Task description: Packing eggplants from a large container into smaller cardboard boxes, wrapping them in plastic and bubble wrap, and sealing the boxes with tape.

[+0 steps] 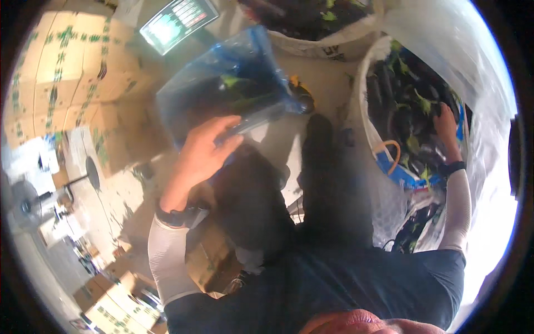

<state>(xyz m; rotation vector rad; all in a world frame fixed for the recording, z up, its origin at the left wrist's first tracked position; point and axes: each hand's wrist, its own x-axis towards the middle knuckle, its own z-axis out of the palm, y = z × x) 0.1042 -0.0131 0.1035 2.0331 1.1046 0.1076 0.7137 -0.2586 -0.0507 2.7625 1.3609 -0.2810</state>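
My left hand (208,150) is at the near edge of a blue translucent plastic bag (200,75), thumb and fingers parted around a dark, glossy long vegetable; whether it grips this is not clear. Dark produce with a green leafy bit shows inside the bag. On the right, my right hand (446,123) reaches into a large white woven sack (363,104) filled with dark long vegetables, which look like eggplants (413,112), and loose green leaves. Its fingertips touch or lie close to one dark vegetable; a firm hold cannot be made out.
Stacked cardboard cartons (79,79) stand at the left, near a lit digital scale display (179,23). Another woven sack (317,39) of dark vegetables is at the top. A fan (29,204) and an open carton (104,288) lie farther left. Plastic sheeting (488,125) hangs at the right.
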